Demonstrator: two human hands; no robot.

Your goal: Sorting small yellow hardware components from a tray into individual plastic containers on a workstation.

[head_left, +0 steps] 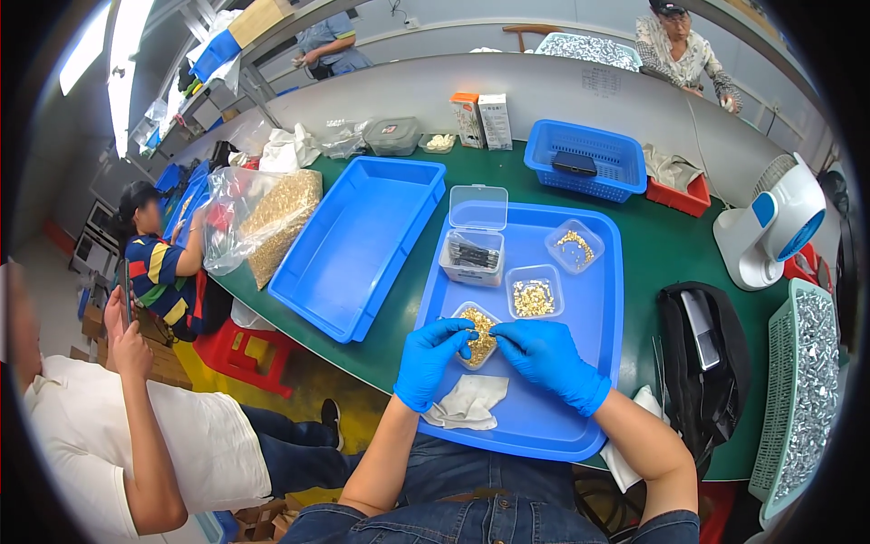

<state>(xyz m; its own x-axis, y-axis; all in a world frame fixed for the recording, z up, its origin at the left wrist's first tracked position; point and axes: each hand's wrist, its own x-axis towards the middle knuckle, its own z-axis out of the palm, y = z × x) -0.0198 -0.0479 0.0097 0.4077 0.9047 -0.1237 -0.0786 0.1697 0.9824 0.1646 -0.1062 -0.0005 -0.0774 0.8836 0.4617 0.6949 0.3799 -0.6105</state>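
Both my hands wear blue gloves and meet over a small clear tub (477, 360) of tiny gold-coloured metal parts. My left hand (432, 354) pinches with thumb and forefinger at the tub's left side. From the right, my right hand (546, 355) pinches too, its fingertips close to the left ones. Whatever sits in the fingertips is too small to make out. Just beyond lie another tub of gold parts (535, 295) and a third tub (575, 246) with fewer parts. A lidded clear box (472, 258) holding dark thin pieces stands open, all on a blue tray (589, 399).
A white cloth (469, 402) lies on the tray's near left. Left stand a bare blue tray (353, 245) and a bag of gold parts (263, 222). Right are a black bag (702, 363), a white fan (770, 227) and a basket of metal parts (802, 399). A person (145, 435) stands at left.
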